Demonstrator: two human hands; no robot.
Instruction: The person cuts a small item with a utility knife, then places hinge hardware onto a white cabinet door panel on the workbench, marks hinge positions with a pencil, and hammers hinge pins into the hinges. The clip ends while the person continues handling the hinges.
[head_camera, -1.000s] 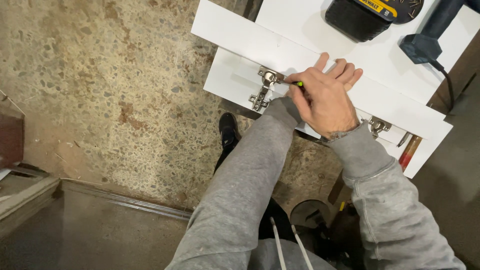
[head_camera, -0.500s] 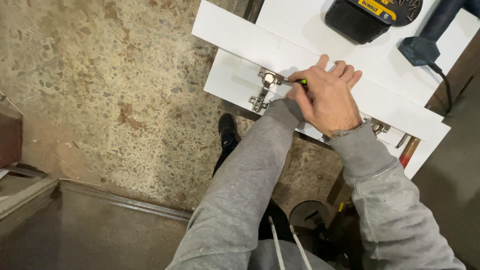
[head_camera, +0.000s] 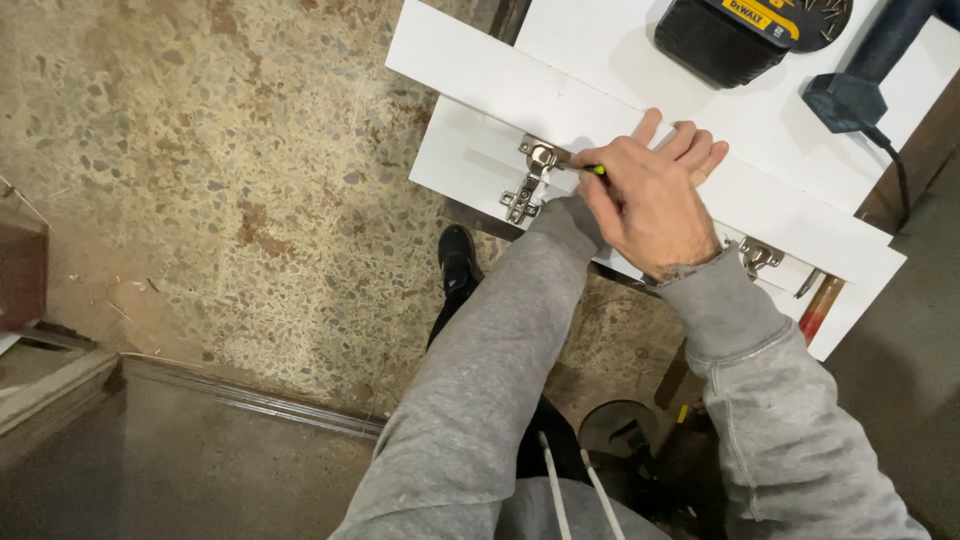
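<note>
A metal hinge (head_camera: 530, 175) sits on the edge of a white panel (head_camera: 470, 160), and a thin screwdriver (head_camera: 580, 168) with a green-tipped handle meets it from the right. The right hand (head_camera: 650, 200) is clenched around that handle, hiding most of it. The left hand lies hidden beneath the grey sleeve (head_camera: 560, 260) and the right hand, so I cannot tell its state. A second hinge (head_camera: 757, 255) shows past the wrist. A black battery (head_camera: 715, 35) and a blue corded tool (head_camera: 865, 80) are cut off at the top.
</note>
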